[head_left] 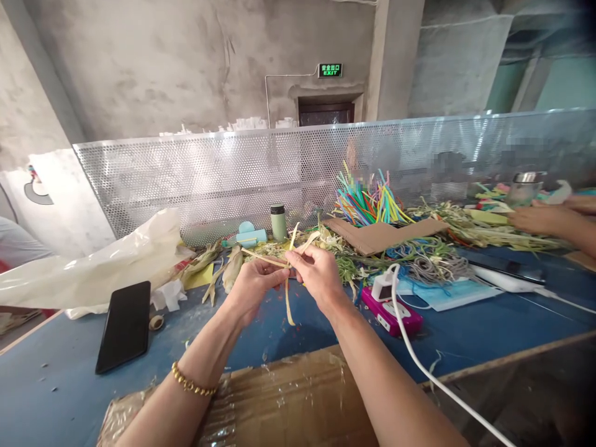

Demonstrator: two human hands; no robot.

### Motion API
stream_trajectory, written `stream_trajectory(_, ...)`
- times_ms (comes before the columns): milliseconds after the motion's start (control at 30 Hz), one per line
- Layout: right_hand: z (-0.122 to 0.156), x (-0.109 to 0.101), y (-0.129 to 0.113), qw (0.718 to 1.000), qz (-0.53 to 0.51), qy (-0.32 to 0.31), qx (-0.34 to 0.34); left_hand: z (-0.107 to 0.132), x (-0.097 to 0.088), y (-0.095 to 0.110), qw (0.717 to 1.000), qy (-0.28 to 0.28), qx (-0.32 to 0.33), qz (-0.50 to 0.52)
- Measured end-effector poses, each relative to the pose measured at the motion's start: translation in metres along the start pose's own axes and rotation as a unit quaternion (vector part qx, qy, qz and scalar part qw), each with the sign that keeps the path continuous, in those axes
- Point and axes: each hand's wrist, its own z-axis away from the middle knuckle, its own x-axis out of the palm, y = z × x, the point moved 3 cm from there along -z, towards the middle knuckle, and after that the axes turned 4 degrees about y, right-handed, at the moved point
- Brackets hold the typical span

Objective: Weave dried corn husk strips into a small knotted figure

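The readable writing sits up on the concrete wall: a lit green sign (pixel 330 70) with "EXIT" in capitals beneath the Chinese characters 安全出口. Below it, behind a metal mesh screen (pixel 233 180), is the top of a dark door (pixel 326 114).

The person's two hands meet over the middle of a blue table (pixel 186 347). The left hand (pixel 254 282) pinches pale strips (pixel 289 304) between thumb and fingers, and the right hand (pixel 317 273) grips them just beside it, its thumb and finger nearly touching those of the left. The strips cross at the fingertips, with ends sticking up, out to the left and straight down (the lower end hangs free above the table). A gold bead bracelet (pixel 190 385) circles the left wrist.

Left of the hands lies a black phone (pixel 125 326), its screen dark and showing no lettering. Beyond the hands stands a green bottle (pixel 278 225) with a black lid, near a bundle of coloured stems (pixel 367 205) behind a cardboard piece (pixel 388 236). To the right, a white plug (pixel 382 287) sits in a purple power strip (pixel 395 318), whose small marks cannot be made out. A blue face mask (pixel 454 297) lies just past it. At the far right, a co-worker's hand (pixel 535 223) reaches over dried leaves (pixel 498 233).
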Motion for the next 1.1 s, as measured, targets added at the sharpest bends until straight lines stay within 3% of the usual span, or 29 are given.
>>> stream_trajectory(267, 0.001, -0.0007, -0.0026, 0.999, -0.001, 0.044, -0.003, 0.0024, 0.002, -0.0052, 0.998, 0.058, -0.001, -0.001)
stream_trajectory(433, 0.0006, 0.002, 0.0029, 0.997, -0.051, 0.06, 0.017, 0.0039, 0.0041, -0.0002, 0.997, 0.054, 0.028, -0.04)
stream_trajectory(600, 0.0017, 0.0054, 0.005, 0.994, -0.088, 0.019, 0.061, 0.0031, 0.0023, 0.0016, 0.997, 0.057, 0.033, -0.033)
stream_trajectory(767, 0.0002, 0.0033, 0.0063, 0.994, -0.063, -0.014, 0.084, 0.0013, -0.0012, -0.0003, 0.992, 0.102, 0.047, -0.052)
stream_trajectory(1100, -0.0002, -0.0004, 0.0019, 0.999, -0.021, 0.013, 0.023, 0.0013, -0.0026, -0.0005, 0.983, 0.124, 0.062, -0.123)
